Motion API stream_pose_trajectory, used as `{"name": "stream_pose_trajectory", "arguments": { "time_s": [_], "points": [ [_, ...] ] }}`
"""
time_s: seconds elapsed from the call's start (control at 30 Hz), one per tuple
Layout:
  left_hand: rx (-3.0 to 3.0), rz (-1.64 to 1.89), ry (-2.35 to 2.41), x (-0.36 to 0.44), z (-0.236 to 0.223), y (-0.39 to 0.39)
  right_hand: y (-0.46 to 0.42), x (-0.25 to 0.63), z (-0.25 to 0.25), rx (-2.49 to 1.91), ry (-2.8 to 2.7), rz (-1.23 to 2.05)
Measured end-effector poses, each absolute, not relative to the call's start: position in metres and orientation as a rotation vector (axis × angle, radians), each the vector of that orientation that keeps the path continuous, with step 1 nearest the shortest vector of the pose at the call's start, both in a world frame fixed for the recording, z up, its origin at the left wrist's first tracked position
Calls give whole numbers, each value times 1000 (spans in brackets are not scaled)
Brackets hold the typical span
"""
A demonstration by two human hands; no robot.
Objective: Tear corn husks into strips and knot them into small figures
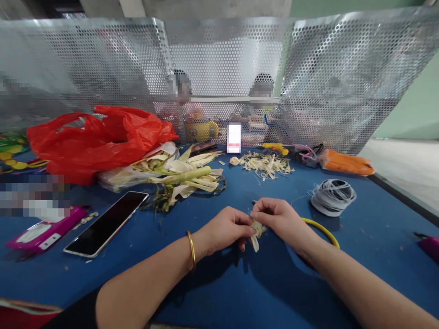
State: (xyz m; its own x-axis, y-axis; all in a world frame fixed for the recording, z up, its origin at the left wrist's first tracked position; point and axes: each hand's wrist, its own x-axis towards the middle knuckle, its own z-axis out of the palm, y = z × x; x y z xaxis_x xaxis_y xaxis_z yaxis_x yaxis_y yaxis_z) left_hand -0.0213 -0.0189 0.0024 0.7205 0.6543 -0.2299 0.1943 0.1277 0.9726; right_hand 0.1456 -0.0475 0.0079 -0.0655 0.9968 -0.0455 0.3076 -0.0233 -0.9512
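Note:
My left hand and my right hand meet at the middle of the blue table. Both pinch a small pale strip of corn husk between their fingertips, and its end hangs down below them. A gold bangle sits on my left wrist. A yellow ring lies on the table under my right wrist. A heap of corn husks lies beyond my left hand, and a pile of shredded husk bits lies further back.
A red plastic bag sits at the back left. A black phone and a pink case lie at the left. A coil of grey cord is at the right, an orange pouch behind it. A perforated metal screen walls the table's far side.

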Motion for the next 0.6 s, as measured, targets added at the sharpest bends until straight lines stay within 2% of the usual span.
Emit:
{"name": "stream_pose_trajectory", "arguments": {
  "time_s": [0.27,0.6],
  "points": [
    [1374,303,689,-22,4,-18,-50,140,3,-1473,-1577,796],
    [1431,363,759,-17,-3,-22,-52,134,4,-1486,-1561,849]
  ]
}}
